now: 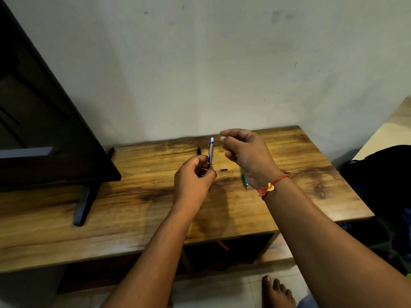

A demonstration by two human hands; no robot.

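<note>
Two hands: left hand [194, 180] pinches pen [211, 152] low, mid-frame; right hand [244, 152] curled, contents unclear.
Pen: likely light, stiff, slick; grip mid-barrel.

Silver pen [210, 153] — grey metal barrel, two bright blue bands, white tip on top. Table [133, 196]: warm honey-brown wood with dark streaky grain and near-black smudges in patches. On it are a green pen [245, 182], a black pen [199, 150] and a small dark grey piece [223, 169]. Thread [272, 184] on my wrist — red, with a yellow knot. Television [44, 130] black, its stand black too. Wall [222, 63] pale grey-white, flecked with dark specks. Bag [378, 174] black.
</note>
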